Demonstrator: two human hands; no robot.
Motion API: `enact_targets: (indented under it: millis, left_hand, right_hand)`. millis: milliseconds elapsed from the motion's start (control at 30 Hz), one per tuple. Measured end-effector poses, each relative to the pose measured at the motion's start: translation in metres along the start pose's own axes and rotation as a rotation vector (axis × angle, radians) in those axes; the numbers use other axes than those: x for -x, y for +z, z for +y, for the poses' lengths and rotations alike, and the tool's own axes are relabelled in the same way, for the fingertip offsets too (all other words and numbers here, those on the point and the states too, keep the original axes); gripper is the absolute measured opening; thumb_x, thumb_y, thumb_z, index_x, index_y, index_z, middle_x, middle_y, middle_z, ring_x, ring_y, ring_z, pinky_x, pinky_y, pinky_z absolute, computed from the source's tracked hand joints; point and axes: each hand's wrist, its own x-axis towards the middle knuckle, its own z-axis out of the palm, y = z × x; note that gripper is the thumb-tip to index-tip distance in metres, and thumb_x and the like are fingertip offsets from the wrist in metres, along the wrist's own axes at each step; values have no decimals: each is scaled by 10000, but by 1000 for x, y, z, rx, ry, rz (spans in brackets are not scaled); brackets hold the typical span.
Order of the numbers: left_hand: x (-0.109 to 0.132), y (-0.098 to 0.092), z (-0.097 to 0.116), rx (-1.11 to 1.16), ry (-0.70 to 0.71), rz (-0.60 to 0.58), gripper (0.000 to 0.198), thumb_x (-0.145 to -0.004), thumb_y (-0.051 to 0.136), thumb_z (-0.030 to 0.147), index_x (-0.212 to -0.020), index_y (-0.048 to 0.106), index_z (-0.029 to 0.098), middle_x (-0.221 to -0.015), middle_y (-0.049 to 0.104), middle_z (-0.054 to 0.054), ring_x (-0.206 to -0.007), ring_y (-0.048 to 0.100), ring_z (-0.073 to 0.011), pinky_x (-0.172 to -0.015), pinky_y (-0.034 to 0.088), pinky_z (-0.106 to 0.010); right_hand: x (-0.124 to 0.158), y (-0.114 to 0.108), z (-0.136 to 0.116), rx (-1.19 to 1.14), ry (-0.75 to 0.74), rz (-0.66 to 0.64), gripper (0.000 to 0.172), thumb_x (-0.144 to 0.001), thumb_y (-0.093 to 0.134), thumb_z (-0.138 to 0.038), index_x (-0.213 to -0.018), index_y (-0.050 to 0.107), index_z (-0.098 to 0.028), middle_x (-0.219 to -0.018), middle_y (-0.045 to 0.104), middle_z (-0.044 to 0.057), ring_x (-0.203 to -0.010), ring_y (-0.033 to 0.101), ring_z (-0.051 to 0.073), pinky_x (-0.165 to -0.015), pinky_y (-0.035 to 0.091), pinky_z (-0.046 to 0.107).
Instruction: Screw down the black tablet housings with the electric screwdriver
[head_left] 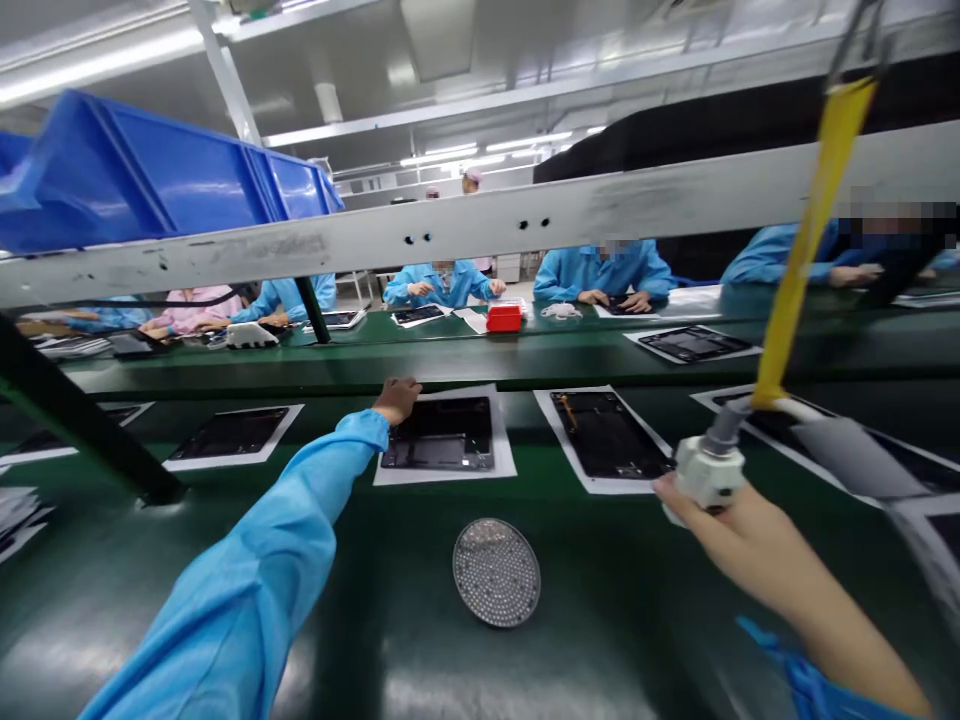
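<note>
My left hand [395, 399] reaches far forward in a blue sleeve and rests with curled fingers on the far left corner of a black tablet frame [442, 434] lying on a white sheet [504, 462]. My right hand [709, 510] grips a white electric screwdriver [711, 465] whose grey cable and yellow strap [810, 240] run up to the right. A second black frame [611, 435] on a white sheet lies just left of the screwdriver. A round perforated metal screw tray [496, 571] sits on the green belt nearer to me, between my arms.
More frames on sheets lie along the green conveyor [225, 433] [694, 343]. A grey rail [480, 225] crosses overhead with a blue bin [150, 180] on it. A red box [504, 317] stands across the belt, where several people in blue coats work.
</note>
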Motion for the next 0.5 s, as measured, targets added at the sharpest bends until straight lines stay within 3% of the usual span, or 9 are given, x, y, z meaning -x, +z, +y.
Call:
enact_targets:
  millis: [100, 333, 400, 500]
  left_hand:
    - [-14, 27, 40, -11, 46, -74, 333, -984, 639, 367, -1225, 611, 138, -1265, 598, -109, -1149, 598, -257, -1002, 512, -489]
    - [-23, 98, 199, 165, 392, -324, 299, -985, 633, 315, -1237, 610, 155, -1205, 628, -88, -1122, 612, -244, -1014, 503, -492]
    - [-26, 107, 225, 237, 414, -368, 288, -974, 644, 280, -1233, 614, 157, -1169, 640, -81, -1116, 614, -247, -1020, 496, -504]
    - [-32, 114, 240, 373, 369, -404, 232, -972, 653, 266, -1175, 639, 156, -1135, 651, -77, -1091, 624, -237, -1002, 513, -489]
  right_hand:
    - [4, 9, -10, -41, -122, -83, 593, -770, 554, -734, -1019, 633, -202, -845, 713, 78, -795, 678, 287, -757, 529, 397]
    - [15, 16, -20, -100, -207, -253, 507, -893, 544, -637, -1105, 624, -184, -912, 693, 66, -864, 658, 244, -825, 536, 359]
    - [17, 14, -25, -118, -240, -241, 486, -885, 557, -620, -1103, 631, -192, -900, 694, 68, -845, 658, 249, -833, 542, 375]
    - [18, 11, -30, -135, -273, -183, 432, -862, 570, -623, -1039, 648, -237, -868, 699, 55, -806, 663, 265, -799, 564, 408]
